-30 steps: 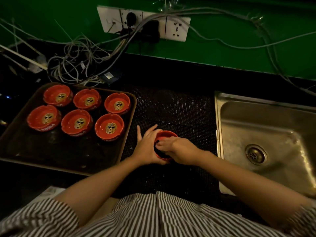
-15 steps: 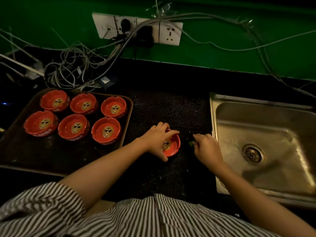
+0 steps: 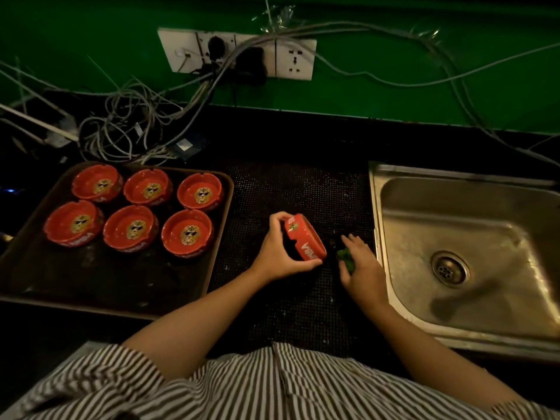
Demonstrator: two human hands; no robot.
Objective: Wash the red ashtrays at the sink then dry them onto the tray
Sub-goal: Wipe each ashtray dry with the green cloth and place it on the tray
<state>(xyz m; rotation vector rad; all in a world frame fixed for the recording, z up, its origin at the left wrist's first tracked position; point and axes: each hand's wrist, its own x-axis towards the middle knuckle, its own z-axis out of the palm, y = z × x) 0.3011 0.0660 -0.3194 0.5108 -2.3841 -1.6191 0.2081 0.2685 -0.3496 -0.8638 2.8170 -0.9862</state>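
Head view: left hand (image 3: pixel 277 256) grips red ashtray (image 3: pixel 305 237) tipped on edge, white lettering on wall, over the mat (image 3: pixel 303 189) between tray (image 3: pixel 218 237) and sink (image 3: pixel 375 207). Right hand (image 3: pixel 362 265) pinches green scrubber (image 3: pixel 345 258).

Both bare forearms reach forward from striped sleeves. The left hand (image 3: pixel 277 256) grips a tilted ashtray (image 3: pixel 305 237), thumb below, fingers curled over its top. The right hand (image 3: pixel 360 265) lies palm-down, fingers on a green scrubber (image 3: pixel 345 258).
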